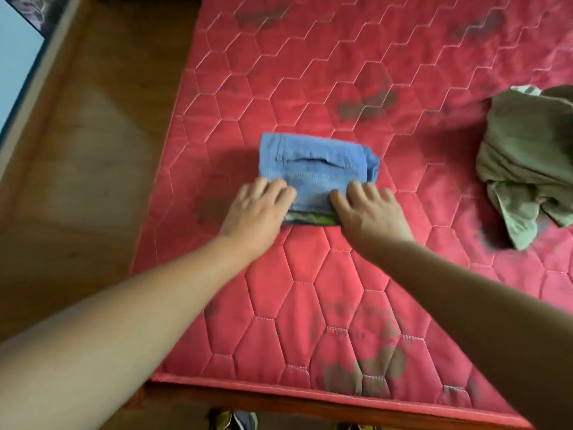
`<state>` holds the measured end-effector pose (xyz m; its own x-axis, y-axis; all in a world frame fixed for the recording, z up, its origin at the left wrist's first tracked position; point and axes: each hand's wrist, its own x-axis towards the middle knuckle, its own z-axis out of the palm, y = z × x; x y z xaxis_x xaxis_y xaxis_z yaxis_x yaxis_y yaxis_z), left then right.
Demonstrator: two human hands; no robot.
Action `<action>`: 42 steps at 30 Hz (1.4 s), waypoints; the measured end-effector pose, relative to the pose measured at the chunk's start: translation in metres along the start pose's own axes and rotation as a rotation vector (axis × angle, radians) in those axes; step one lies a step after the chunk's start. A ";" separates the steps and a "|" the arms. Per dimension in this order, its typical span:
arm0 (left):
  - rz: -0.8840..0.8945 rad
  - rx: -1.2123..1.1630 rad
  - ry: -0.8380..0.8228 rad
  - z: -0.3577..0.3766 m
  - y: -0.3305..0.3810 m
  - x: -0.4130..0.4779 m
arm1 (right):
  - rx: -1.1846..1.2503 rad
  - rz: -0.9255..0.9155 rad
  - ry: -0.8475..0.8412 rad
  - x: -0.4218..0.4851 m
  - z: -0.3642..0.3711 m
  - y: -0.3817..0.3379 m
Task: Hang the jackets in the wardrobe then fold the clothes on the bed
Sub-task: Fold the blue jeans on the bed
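A folded blue denim garment lies in a neat rectangle on the red quilted mattress, with a green patterned edge showing along its near side. My left hand rests flat on the near left corner of the fold, fingers spread. On the near right corner, my right hand presses down the same way. Neither hand grips the cloth. An unfolded olive-green garment lies crumpled at the right edge of the mattress, well apart from both hands.
A wooden bed frame runs along the left side of the mattress and along its near edge. Shoes show on the floor below the near edge. A light blue wall is at the far left.
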<state>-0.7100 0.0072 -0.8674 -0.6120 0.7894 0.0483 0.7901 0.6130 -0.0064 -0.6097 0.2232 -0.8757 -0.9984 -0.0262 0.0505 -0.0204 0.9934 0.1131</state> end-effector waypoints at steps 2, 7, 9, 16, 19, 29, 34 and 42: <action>0.000 -0.054 -0.174 0.038 0.017 -0.036 | 0.042 -0.011 -0.169 -0.036 0.034 -0.023; -0.138 -0.291 -0.023 0.052 0.019 -0.038 | 0.286 0.223 -0.120 -0.044 0.049 -0.034; -0.179 -0.356 0.123 0.054 0.010 -0.009 | 0.382 0.296 0.035 -0.017 0.051 -0.025; -0.305 -0.192 -0.055 0.115 0.025 0.008 | 0.326 0.258 -0.195 0.000 0.099 -0.040; -0.255 -0.239 -0.021 0.125 0.020 0.006 | 0.337 0.256 -0.132 -0.004 0.109 -0.038; -0.276 -0.218 -0.187 0.088 0.004 0.036 | 0.452 0.243 -0.200 0.019 0.077 -0.009; -0.316 -0.149 -0.094 0.108 -0.015 0.079 | 0.328 0.275 -0.227 0.072 0.098 0.022; -0.360 -0.377 -0.036 0.127 -0.022 0.073 | 0.416 0.359 -0.149 0.067 0.118 0.026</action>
<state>-0.7765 0.0555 -0.9902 -0.8425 0.5359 -0.0536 0.4830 0.7959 0.3650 -0.6834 0.2600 -0.9863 -0.9425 0.3076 -0.1307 0.3330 0.8982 -0.2869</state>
